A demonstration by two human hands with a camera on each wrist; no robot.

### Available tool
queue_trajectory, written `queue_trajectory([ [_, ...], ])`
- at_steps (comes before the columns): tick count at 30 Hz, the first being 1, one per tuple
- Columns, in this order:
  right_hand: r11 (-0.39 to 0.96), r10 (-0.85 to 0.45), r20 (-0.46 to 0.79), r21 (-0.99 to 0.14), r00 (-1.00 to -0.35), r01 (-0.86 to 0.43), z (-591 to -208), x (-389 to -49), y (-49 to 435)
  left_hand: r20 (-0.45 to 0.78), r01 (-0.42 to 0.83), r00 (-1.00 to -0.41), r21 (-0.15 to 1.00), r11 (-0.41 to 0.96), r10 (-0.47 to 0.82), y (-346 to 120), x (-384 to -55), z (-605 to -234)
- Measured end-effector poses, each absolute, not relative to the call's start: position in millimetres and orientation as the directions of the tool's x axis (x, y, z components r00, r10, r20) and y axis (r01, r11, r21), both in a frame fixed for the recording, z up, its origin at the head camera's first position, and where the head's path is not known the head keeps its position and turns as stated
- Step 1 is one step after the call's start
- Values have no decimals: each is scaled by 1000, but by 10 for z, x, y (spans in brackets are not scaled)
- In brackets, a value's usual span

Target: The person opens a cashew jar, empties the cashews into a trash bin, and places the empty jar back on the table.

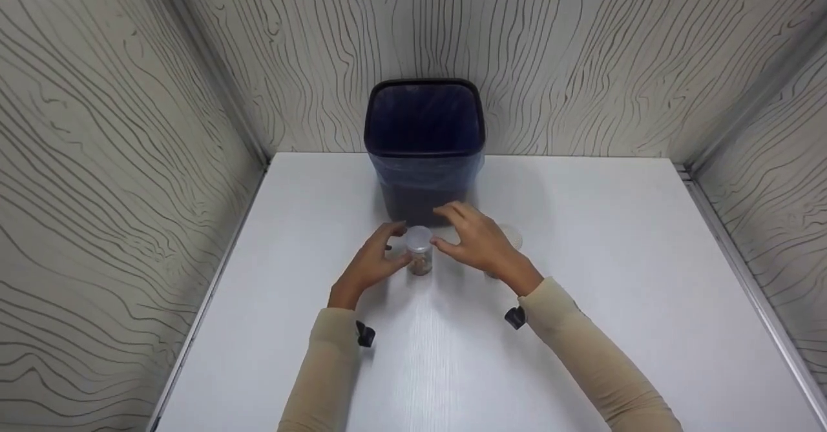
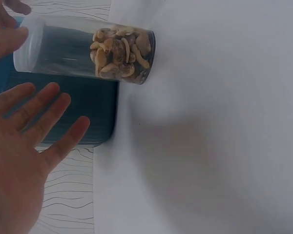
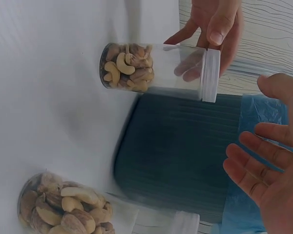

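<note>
A clear plastic jar (image 1: 421, 263) with a frosted screw lid (image 1: 419, 236) stands upright on the white table in front of the bin. Cashew nuts (image 3: 129, 68) fill its lower part. My left hand (image 1: 375, 261) is at the jar's left side, thumb in front and fingers behind near the lid, loosely spread. On the other side, my right hand (image 1: 477, 239) has its fingers apart, thumb tip close to the lid and nothing held. A second lidded jar (image 3: 63, 207), fuller of cashews, stands right of the first, partly hidden by my right hand in the head view.
A dark blue bin (image 1: 424, 154) lined with a translucent blue bag (image 3: 263, 109) stands right behind the jars, near the back wall. Wood-grain patterned panels (image 1: 549, 57) enclose the white table (image 1: 614, 277) at the back and sides.
</note>
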State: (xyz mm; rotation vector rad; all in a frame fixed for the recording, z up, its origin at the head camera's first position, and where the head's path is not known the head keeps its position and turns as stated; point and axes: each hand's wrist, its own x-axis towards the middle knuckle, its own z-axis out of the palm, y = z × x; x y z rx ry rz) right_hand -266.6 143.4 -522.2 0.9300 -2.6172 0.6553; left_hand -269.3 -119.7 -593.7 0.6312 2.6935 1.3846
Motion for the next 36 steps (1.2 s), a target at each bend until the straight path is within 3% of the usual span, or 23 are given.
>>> queue_trajectory([
  [16,675,-557,352,-336,-752,-657,-5330,-2647,1295,84,280,-917,831,481,389,-1127,-2729,-6051],
  [36,617,-595,371,-357,-713,-701,-5483,-2617,1182,125,301,-891,882,362,436,-1033,-2741,-6203],
])
